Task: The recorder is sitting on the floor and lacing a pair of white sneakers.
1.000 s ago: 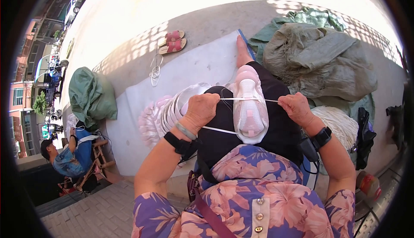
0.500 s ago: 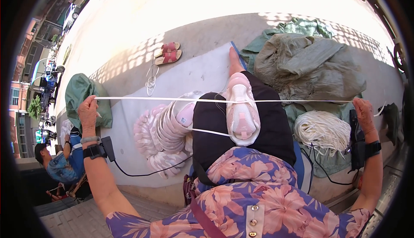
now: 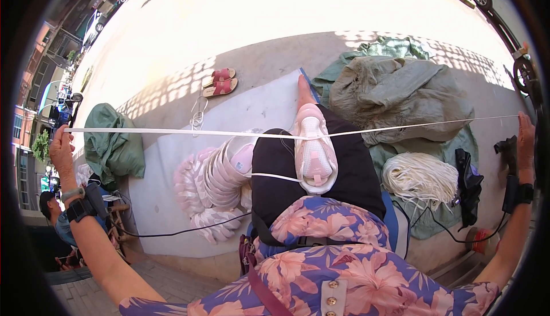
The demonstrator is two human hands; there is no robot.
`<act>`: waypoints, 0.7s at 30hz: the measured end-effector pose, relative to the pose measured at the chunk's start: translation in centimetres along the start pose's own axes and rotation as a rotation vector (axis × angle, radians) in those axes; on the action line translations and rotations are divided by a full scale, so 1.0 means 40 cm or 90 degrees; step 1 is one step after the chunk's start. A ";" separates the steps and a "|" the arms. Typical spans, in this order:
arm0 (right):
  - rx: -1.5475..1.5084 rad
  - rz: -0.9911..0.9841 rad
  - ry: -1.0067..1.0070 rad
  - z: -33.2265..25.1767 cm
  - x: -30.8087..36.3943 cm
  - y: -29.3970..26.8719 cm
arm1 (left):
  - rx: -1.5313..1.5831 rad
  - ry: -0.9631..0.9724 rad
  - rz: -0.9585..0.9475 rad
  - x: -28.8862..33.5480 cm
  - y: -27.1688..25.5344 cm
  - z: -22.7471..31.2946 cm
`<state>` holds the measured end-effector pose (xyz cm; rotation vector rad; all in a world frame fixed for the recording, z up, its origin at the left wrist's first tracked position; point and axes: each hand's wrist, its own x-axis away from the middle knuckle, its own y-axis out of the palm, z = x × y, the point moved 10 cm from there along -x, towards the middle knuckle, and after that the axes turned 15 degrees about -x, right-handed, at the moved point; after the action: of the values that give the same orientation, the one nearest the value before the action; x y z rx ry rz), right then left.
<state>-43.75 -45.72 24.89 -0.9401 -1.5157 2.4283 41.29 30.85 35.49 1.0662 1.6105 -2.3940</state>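
Observation:
A pink and white shoe upper [image 3: 315, 144] lies on my lap, its toe pointing away from me. A white shoelace [image 3: 189, 133] runs across the upper and is stretched taut out to both sides. At the far left my left hand [image 3: 62, 151] is closed on one stretch of it. My right hand [image 3: 525, 144], out at the far right, grips the other stretch, though its fingers show only in part. Another bit of white lace [image 3: 276, 176] leads left from the upper toward a curved stack of similar pink and white uppers [image 3: 220, 173] beside my left leg.
A bundle of white laces [image 3: 418, 177] lies on green cloth at right, below a large grey-green sack [image 3: 401, 95]. Farther left are a green bag [image 3: 114, 144] and red sandals [image 3: 220, 82]. Dark cables hang from both wrists. Another person [image 3: 60, 221] sits at left.
Both my hands have moved farther apart, the left outward to the left and the right outward and up. The lace spans wider now, and the upper stays on my lap.

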 end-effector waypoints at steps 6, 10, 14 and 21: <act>-0.012 -0.032 0.125 0.037 0.048 0.048 | -0.060 -0.015 0.028 -0.018 -0.024 -0.042; -0.063 0.020 0.108 -0.051 0.018 0.083 | -0.084 -0.102 0.042 -0.028 -0.080 -0.144; -0.232 -0.006 0.313 -0.057 0.028 0.189 | -0.117 -0.182 -0.018 0.000 -0.014 -0.167; -0.997 -0.355 0.857 -0.709 0.192 0.557 | 0.088 -0.231 -0.871 0.683 0.638 0.420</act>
<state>-29.18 -31.61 -5.93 -1.3855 -2.1145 -0.3273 22.65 13.80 3.20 -0.8369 2.4156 -3.0261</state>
